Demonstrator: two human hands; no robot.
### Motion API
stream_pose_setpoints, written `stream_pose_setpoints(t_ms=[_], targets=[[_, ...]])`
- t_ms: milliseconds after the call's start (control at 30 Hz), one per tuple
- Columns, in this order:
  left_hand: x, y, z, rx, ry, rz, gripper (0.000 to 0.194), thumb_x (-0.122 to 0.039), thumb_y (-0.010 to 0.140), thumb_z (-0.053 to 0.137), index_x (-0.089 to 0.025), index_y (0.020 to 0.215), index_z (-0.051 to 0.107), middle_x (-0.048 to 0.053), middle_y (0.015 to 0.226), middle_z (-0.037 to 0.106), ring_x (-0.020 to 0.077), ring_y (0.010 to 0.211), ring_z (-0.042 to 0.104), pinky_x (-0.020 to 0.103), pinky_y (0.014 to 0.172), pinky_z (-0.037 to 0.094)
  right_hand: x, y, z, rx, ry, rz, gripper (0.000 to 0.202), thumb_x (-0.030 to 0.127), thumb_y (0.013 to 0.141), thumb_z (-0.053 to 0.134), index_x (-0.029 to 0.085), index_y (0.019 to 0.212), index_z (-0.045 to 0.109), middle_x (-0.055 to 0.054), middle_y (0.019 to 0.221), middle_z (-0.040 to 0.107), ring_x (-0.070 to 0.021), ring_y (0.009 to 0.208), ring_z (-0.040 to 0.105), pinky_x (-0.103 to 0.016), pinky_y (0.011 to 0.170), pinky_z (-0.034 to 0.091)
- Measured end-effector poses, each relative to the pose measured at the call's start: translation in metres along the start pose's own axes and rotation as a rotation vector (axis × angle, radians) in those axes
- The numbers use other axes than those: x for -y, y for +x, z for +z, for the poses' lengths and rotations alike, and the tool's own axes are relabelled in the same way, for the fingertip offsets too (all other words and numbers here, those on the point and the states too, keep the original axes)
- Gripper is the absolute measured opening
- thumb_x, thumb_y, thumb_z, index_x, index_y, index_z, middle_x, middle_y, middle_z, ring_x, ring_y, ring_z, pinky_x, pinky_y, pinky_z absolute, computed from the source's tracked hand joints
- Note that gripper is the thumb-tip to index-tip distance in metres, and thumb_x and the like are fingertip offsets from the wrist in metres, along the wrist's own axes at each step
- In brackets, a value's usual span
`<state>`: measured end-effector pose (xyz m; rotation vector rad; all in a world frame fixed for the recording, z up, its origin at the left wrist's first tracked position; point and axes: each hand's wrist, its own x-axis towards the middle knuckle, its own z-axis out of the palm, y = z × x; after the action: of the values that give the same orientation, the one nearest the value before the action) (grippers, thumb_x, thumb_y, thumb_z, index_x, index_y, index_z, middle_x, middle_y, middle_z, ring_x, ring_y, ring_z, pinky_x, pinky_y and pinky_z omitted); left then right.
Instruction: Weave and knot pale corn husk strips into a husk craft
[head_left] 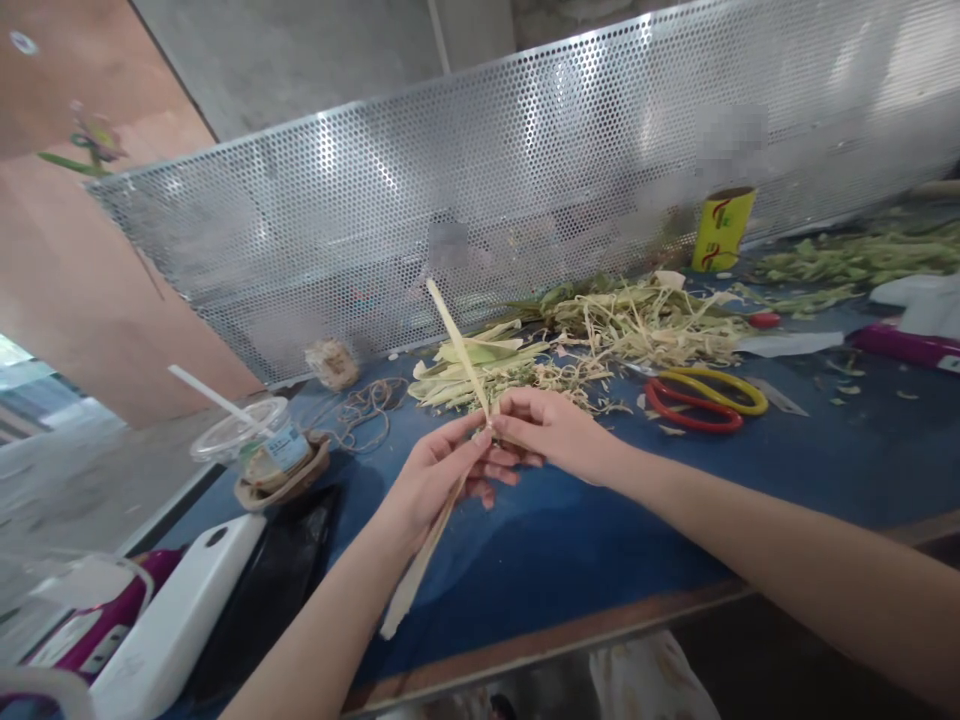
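Note:
Both hands meet over the blue tabletop, pinching a pale, flat strip that looks like corn husk [461, 345]. One end of the husk strip points up and away, while a lower length hangs past my left wrist toward the table's front edge. My left hand [442, 465] is closed on it with the thumb on top. Touching it from the right, my right hand [551, 425] pinches the strip at the same spot. Fingers hide the crossing point. Just beyond them lies a pile of husk strips and shreds [487, 355].
Scissors with red and yellow handles [705, 400] lie right of my hands. A yellow tube [724, 230] stands before the perforated metal screen [450, 180]. At left are string [367, 415], a lidded cup with straw [262, 440], a white power bank-like block [180, 610] and purple power strip [112, 620].

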<state>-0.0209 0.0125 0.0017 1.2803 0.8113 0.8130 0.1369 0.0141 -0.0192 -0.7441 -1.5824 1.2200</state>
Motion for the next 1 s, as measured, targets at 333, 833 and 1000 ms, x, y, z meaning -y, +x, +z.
stream_pose_setpoints(t_ms=[333,833,1000], targets=[[0.0038,0.0010,0.0033,-0.088,-0.056,0.048,0.030,-0.023,0.067,0.068,-0.012,0.094,0.061,0.009,0.077,0.070,0.0189,0.067,0.065,0.020,0.044,0.045,0.0053,-0.0031,-0.0012,-0.129,-0.391,-0.053,0.026,0.039,0.084,0.042,0.019,0.071,0.048,0.005,0.051,0.046,-0.0074,0.040,0.044,-0.020,0.043,0.036],[0.0064,0.0007,-0.0022,-0.039,0.010,0.049,0.019,-0.026,0.069,0.066,-0.013,0.079,0.057,0.006,0.068,0.068,0.0156,0.064,0.064,0.020,0.045,0.047,0.0100,-0.0071,-0.0017,-0.105,-0.514,-0.039,0.029,0.028,0.090,0.029,0.020,0.066,0.044,0.005,0.041,0.052,-0.0110,0.037,0.054,-0.023,0.047,0.040],[0.0086,0.0025,-0.0027,0.073,0.078,0.040,0.022,-0.028,0.070,0.064,-0.010,0.085,0.062,0.010,0.076,0.069,0.0151,0.063,0.063,0.019,0.043,0.046,0.0095,-0.0087,-0.0013,-0.069,-0.557,-0.038,0.030,0.027,0.090,0.028,0.020,0.062,0.037,0.007,0.035,0.045,-0.0093,0.030,0.050,-0.021,0.043,0.038]])
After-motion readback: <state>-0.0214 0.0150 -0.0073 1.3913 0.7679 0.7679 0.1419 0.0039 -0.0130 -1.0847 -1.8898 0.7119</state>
